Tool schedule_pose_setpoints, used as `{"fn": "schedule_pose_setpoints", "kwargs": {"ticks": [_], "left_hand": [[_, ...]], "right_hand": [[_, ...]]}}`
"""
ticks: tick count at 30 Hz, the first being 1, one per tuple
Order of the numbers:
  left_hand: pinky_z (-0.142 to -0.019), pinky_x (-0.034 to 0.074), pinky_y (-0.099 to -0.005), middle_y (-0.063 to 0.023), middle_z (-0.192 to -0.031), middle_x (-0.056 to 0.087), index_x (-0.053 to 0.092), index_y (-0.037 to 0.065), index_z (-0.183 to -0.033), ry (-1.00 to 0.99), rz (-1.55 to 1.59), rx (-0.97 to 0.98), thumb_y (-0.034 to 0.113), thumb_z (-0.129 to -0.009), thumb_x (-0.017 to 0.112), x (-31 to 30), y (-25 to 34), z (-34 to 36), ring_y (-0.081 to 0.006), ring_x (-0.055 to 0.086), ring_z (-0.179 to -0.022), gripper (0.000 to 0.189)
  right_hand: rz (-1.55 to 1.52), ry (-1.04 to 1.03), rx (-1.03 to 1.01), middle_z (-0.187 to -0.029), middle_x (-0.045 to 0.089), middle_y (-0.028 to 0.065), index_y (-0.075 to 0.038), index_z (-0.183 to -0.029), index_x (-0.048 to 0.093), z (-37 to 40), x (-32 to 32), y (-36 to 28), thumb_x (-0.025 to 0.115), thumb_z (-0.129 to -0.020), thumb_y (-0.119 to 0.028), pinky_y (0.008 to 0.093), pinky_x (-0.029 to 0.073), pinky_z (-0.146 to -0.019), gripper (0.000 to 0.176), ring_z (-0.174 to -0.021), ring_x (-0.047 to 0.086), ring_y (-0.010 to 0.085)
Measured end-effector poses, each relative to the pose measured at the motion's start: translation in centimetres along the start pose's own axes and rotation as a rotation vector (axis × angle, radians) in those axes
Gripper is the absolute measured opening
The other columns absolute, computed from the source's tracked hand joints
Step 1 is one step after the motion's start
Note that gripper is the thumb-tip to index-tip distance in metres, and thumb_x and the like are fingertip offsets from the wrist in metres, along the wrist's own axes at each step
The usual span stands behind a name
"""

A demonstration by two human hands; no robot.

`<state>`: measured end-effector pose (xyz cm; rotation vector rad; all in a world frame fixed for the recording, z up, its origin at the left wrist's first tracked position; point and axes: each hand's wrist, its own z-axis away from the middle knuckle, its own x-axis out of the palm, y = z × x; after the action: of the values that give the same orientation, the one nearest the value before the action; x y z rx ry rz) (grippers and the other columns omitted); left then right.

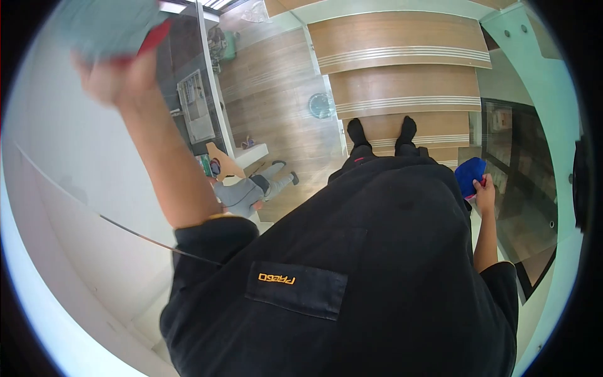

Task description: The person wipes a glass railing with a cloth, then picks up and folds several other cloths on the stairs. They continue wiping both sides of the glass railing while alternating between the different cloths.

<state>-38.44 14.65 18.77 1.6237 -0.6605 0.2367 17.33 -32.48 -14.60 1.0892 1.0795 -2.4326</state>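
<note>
1. Head view, looking straight down the body: the person stands on wooden stairs [402, 81]. Both feet [358, 132] are in dark socks on a tread at about 12 o'clock.
2. The left hand [116, 75] is raised at 10 o'clock with the forearm bare. It is closed on a pale cloth [107, 25] with a red edge. The hand and cloth are blurred, so the finger positions cannot be made out.
3. The pale cloth is up against the white wall [69, 163] on that side. Whether it presses flat on the wall cannot be told.
4. The right hand [485, 191] hangs low at 3 o'clock, beside the hip. It is clamped on a bunched blue cloth [470, 174], which sticks out above the fingers.
5. The two hands are well apart, one on each side of the body, each with its own cloth.
6. A black shirt [389, 264] fills the lower middle of the view. Its chest pocket [295, 289] bears orange lettering.
7. A dark glass panel [515, 182] stands just beyond the right hand, at 3 o'clock.
8. Down on the wooden floor below, at about 9 o'clock from the feet, is another person in grey [251, 188] with legs stretched out.
9. A round object [320, 105] lies on that floor near the foot of the stairs, at 11 o'clock from the feet.
</note>
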Motion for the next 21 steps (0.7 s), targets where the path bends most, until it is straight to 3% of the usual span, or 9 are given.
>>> {"fn": "schedule_pose_setpoints", "kwargs": {"ticks": [2, 5, 9, 11, 13, 17, 18, 20, 21], "left_hand": [[-0.079, 0.052, -0.0491, -0.0157, -0.124, 0.056, 0.045, 0.005, -0.134, -0.036, 0.120, 0.076, 0.049, -0.096, 0.040, 0.7, 1.5, 2.2, -0.0346, 0.060, -0.103, 0.058], [-0.085, 0.052, -0.0480, -0.0144, -0.130, 0.054, 0.041, 0.011, -0.140, 0.408, 0.243, -0.008, 0.058, -0.092, 0.045, -5.0, -6.1, 8.8, -0.0352, 0.061, -0.102, 0.068], [-0.075, 0.052, -0.0421, -0.0101, -0.112, 0.059, 0.051, 0.013, -0.125, 0.678, 0.116, -0.623, 0.054, -0.092, 0.044, -13.7, -21.9, 29.3, -0.0286, 0.062, -0.091, 0.053], [-0.070, 0.051, -0.0391, -0.0079, -0.103, 0.062, 0.056, 0.015, -0.118, 0.687, 0.063, -0.876, 0.052, -0.093, 0.043, -14.2, -25.7, 38.6, -0.0254, 0.063, -0.086, 0.047], [-0.065, 0.051, -0.0361, -0.0058, -0.094, 0.064, 0.061, 0.016, -0.110, 0.641, 0.016, -0.993, 0.050, -0.093, 0.043, -13.8, -26.2, 41.1, -0.0221, 0.063, -0.081, 0.043], [-0.069, 0.052, -0.0348, -0.0028, -0.095, 0.067, 0.063, 0.017, -0.111, 0.780, 0.226, -1.058, 0.048, -0.095, 0.040, -14.7, -24.6, 27.3, -0.0213, 0.063, -0.080, 0.041], [-0.071, 0.052, -0.0348, -0.0025, -0.097, 0.067, 0.063, 0.018, -0.110, 0.570, 0.110, -0.745, 0.048, -0.095, 0.040, -13.8, -22.5, 20.7, -0.0193, 0.063, -0.086, 0.041], [-0.078, 0.054, -0.0403, -0.0053, -0.119, 0.059, 0.048, 0.017, -0.133, 0.356, -0.182, -0.335, 0.048, -0.095, 0.040, -15.7, -17.0, 7.5, -0.0219, 0.061, -0.102, 0.049], [-0.082, 0.054, -0.0481, -0.0114, -0.130, 0.055, 0.048, 0.016, -0.136, -0.124, 0.190, -0.201, 0.059, -0.095, 0.036, -11.3, -10.5, 1.1, -0.0315, 0.058, -0.111, 0.060]], "right_hand": [[0.017, 0.044, -0.026, -0.075, 0.046, 0.0074, -0.003, -0.094, 0.047, -0.5, -0.3, -1.0, 0.067, -0.084, -0.010, 0.0327, 0.042, -0.068, 0.024, -0.070, 0.045, 0.0197], [0.005, 0.071, -0.044, -0.076, 0.048, 0.0081, -0.003, -0.094, 0.046, -0.6, 0.6, 0.6, 0.067, -0.083, -0.012, 0.0329, 0.043, -0.070, 0.025, -0.072, 0.047, 0.0210], [-0.012, 0.065, 0.030, -0.078, 0.048, 0.0087, -0.002, -0.091, 0.044, -0.5, 1.9, 2.1, 0.067, -0.082, -0.009, 0.0315, 0.043, -0.071, 0.026, -0.073, 0.046, 0.0204], [-0.095, 0.059, 0.072, -0.076, 0.046, 0.0083, -0.002, -0.089, 0.044, 0.5, 2.4, 3.3, 0.068, -0.081, -0.005, 0.0312, 0.042, -0.070, 0.026, -0.071, 0.044, 0.0190], [-0.087, 0.082, 0.083, -0.074, 0.046, 0.0082, -0.002, -0.088, 0.044, 1.5, 2.3, 4.6, 0.068, -0.080, -0.005, 0.0318, 0.042, -0.069, 0.026, -0.070, 0.045, 0.0196], [-0.044, 0.096, 0.093, -0.074, 0.048, 0.0094, -0.002, -0.088, 0.044, 2.8, 2.1, 5.1, 0.068, -0.078, -0.004, 0.0336, 0.043, -0.069, 0.025, -0.069, 0.047, 0.0217], [-0.025, 0.101, 0.090, -0.074, 0.049, 0.0099, -0.002, -0.088, 0.044, 3.0, 2.0, 5.6, 0.068, -0.078, -0.004, 0.0342, 0.043, -0.069, 0.026, -0.069, 0.048, 0.0222], [0.015, 0.104, 0.085, -0.075, 0.050, 0.0108, -0.002, -0.088, 0.044, 2.7, 2.3, 6.9, 0.068, -0.077, -0.004, 0.0354, 0.044, -0.069, 0.026, -0.070, 0.049, 0.0233], [0.012, 0.111, 0.080, -0.075, 0.050, 0.0111, -0.001, -0.088, 0.044, 2.4, 2.2, 7.0, 0.068, -0.077, -0.004, 0.0356, 0.044, -0.070, 0.026, -0.070, 0.049, 0.0240]]}}
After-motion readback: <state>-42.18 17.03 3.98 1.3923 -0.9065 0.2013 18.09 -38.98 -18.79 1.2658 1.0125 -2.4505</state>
